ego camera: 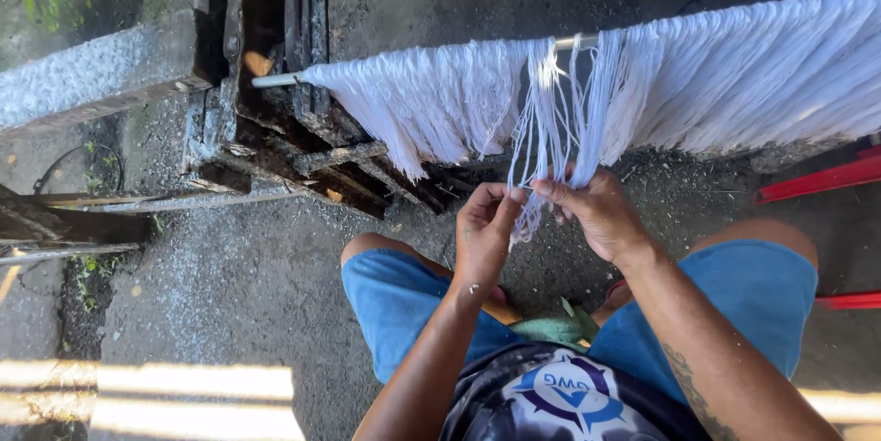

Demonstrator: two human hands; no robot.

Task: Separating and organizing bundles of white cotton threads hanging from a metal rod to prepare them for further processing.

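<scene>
White threads (pixel 716 74) hang in thick bundles from a pale horizontal rod (pixel 275 79) across the upper part of the head view. A thin bunch of the threads (pixel 551 129) is pulled down from a gap in the middle. My left hand (pixel 484 232) pinches this bunch from the left, fingers closed on it. My right hand (pixel 598 212) grips the same strands from the right, thumb and forefinger meeting at the strands. Both hands are held above my knees in blue shorts.
A dark, weathered wooden frame (pixel 275 129) stands at the rod's left end. A concrete ledge (pixel 83 74) runs at the upper left. Red bars (pixel 817 182) lie at the right edge. The floor is rough grey concrete (pixel 239 276). A green item (pixel 551 326) lies between my legs.
</scene>
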